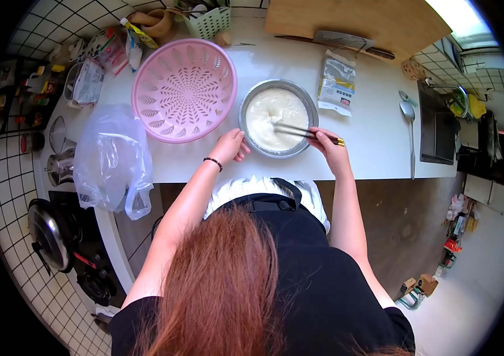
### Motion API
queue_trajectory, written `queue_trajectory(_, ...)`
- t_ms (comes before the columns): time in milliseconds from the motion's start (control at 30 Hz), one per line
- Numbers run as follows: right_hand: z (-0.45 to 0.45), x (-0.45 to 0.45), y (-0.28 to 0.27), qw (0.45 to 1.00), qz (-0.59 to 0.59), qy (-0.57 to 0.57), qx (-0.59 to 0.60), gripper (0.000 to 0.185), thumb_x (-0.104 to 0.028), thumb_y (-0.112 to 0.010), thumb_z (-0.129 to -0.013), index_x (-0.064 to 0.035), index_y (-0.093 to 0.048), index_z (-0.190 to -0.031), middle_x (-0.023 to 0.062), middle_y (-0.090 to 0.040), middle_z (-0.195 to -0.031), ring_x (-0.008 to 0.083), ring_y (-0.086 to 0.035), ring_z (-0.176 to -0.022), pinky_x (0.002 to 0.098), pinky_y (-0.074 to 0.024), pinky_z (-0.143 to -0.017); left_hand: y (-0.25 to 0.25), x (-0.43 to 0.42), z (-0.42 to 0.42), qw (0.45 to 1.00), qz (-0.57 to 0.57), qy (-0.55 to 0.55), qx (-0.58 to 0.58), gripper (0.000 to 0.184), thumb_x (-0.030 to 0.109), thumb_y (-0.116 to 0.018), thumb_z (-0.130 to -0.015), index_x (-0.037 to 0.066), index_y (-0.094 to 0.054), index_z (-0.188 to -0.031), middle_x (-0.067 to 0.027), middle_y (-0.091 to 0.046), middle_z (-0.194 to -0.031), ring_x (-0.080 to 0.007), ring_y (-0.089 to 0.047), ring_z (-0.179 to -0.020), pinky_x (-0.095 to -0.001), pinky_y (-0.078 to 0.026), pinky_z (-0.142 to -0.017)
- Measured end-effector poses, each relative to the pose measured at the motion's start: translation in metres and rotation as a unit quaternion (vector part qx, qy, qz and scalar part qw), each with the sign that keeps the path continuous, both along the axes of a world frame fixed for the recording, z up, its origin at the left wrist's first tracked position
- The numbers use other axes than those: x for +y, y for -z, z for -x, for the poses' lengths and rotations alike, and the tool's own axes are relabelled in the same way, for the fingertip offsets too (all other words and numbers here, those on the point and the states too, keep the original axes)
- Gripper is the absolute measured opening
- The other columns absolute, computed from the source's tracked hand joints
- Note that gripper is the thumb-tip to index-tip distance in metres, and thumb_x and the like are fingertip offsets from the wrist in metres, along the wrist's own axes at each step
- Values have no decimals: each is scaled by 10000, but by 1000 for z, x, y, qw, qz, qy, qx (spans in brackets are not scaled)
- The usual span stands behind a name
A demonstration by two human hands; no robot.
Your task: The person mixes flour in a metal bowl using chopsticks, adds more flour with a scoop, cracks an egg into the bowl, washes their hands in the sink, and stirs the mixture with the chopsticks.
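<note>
A round metal bowl (312, 113) stands on the counter in front of me, holding a pale, creamy batter (261, 121) with a rough surface. My right hand (330, 148) is closed around a pair of dark chopsticks (301, 130), whose tips dip into the batter and look smeared by motion. At the bowl's left side, my left hand (230, 146) has its thumb at the rim and its fingers curled against the wall. Left of the bowl lies a pink perforated basket (185, 90). A printed packet (336, 83) rests to the right of the bowl.
A clear plastic bag (112, 157) hangs over the counter's left front edge. Along the back are a utensil basket (209, 25), a cutting board (353, 18) and a knife (347, 40). A long spoon (410, 136) lies beside the sink (436, 127). A lidded pan (50, 234) sits on the stove.
</note>
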State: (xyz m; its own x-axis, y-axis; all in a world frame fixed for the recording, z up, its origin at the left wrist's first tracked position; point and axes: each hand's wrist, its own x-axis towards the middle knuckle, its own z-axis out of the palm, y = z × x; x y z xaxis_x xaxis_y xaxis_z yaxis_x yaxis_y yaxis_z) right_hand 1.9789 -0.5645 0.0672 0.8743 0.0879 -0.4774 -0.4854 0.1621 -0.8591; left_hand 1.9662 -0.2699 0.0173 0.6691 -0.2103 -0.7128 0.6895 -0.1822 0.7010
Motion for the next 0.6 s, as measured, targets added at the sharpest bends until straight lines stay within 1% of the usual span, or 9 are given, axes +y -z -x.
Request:
queue_trajectory(100, -1, 0, -1, 999, -46, 14, -7, 260, -111, -513, -908, 65, -583, -1086, 161, -620, -1030, 219, -624, -914, 300, -517, -836, 0, 1, 0, 1000, -1, 1, 5, 282, 224, -307, -963, -6, -469, -940, -105, -626, -762, -137, -527, -517, -269, -480, -461)
queue_trajectory(133, 0, 2, -4, 997, -35, 50, -36, 264, -120, -521, -906, 63, -585, -1084, 163, -620, -1028, 218, -627, -907, 296, -518, -832, 0, 0, 0, 1000, 0, -1, 9, 282, 224, -307, -963, -6, -469, -941, -105, -626, -762, -138, -527, -518, -269, -480, -463)
queue_trajectory(233, -1, -2, -2, 999, 6, -32, 21, 267, -125, -519, -910, 66, -583, -1084, 164, -619, -1027, 215, -626, -903, 292, -515, -835, -1, 0, 0, 1000, 0, -2, 4, 279, 222, -309, -962, -5, -471, -940, -106, -627, -764, -138, -526, -517, -270, -481, -463)
queue_trajectory(267, -1, -3, -2, 999, 6, -43, 24, 264, -121, -517, -911, 66, -583, -1086, 159, -622, -1021, 213, -626, -899, 289, -515, -832, 0, 1, 0, 1000, 0, -1, 5, 279, 221, -310, -962, -4, -472, -941, -105, -628, -764, -138, -526, -516, -270, -481, -463)
queue_trajectory(367, 1, 2, 0, 998, 7, 54, -42, 258, -116, -514, -910, 64, -586, -1080, 155, -623, -1018, 211, -625, -894, 287, -516, -830, 0, 0, 0, 1000, -1, 0, 4, 277, 219, -312, -961, -4, -475, -941, -104, -628, -763, -138, -527, -515, -271, -482, -463)
queue_trajectory(500, 2, 2, -4, 999, -30, 5, 15, 236, -104, -526, -902, 57, -606, -1055, 144, -633, -991, 200, -630, -876, 273, -521, -817, 1, 1, 0, 1000, -3, -1, 4, 275, 217, -315, -961, -4, -477, -942, -105, -630, -763, -138, -530, -513, -270, -483, -462)
queue_trajectory(600, 0, -1, -2, 1000, -22, 11, 9, 240, -106, -529, -901, 56, -602, -1062, 146, -633, -988, 198, -629, -874, 273, -521, -815, 0, 0, 0, 1000, -4, -2, 0, 274, 218, -317, -961, -3, -478, -943, -105, -632, -763, -137, -532, -514, -269, -483, -462)
